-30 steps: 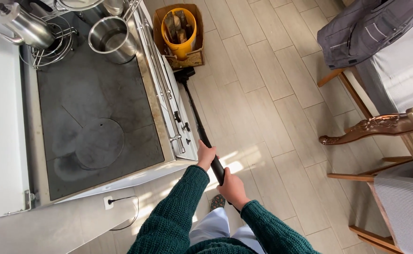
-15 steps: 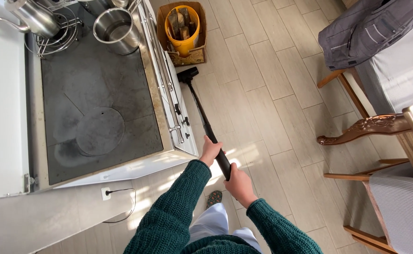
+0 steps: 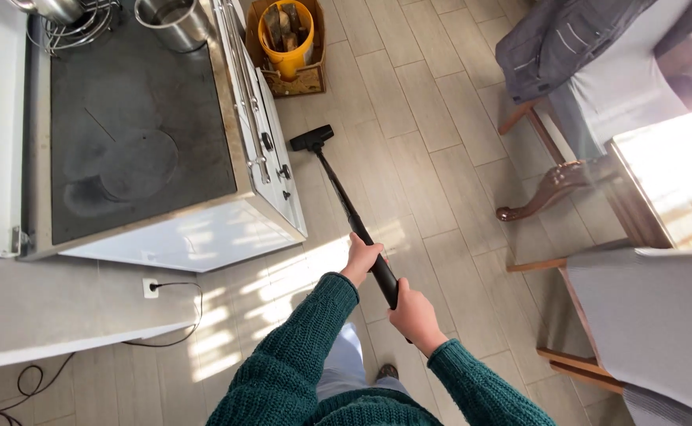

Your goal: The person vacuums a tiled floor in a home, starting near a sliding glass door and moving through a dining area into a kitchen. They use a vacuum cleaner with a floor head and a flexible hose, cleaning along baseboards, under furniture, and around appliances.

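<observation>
Filling the scene from 9 to 12 o'clock stood a white stove (image 3: 204,229) with a dark cooktop, and pale floor tiles (image 3: 432,166) spread across the rest. At 1 to 3 o'clock stood a chair (image 3: 598,87) draped with a grey garment, its carved wooden arm curling down toward the floor, with a second chair (image 3: 653,323) at 4 o'clock. A box (image 3: 302,79) at 12 o'clock held a yellow bucket (image 3: 287,47) of firewood, just beside the stove's corner. From the centre, a black wand (image 3: 346,205) ran up toward 11 o'clock, its head (image 3: 312,139) flat on the tiles near the stove front, apart from the box. Both hands gripped the wand's lower end: the left hand (image 3: 361,259) higher, fingers curled tight around it, the right hand (image 3: 415,317) just below, fingers wrapped round the shaft likewise. Green knitted sleeves covered both arms. A wall socket (image 3: 150,287) with a black cord sat at 8 o'clock.
</observation>
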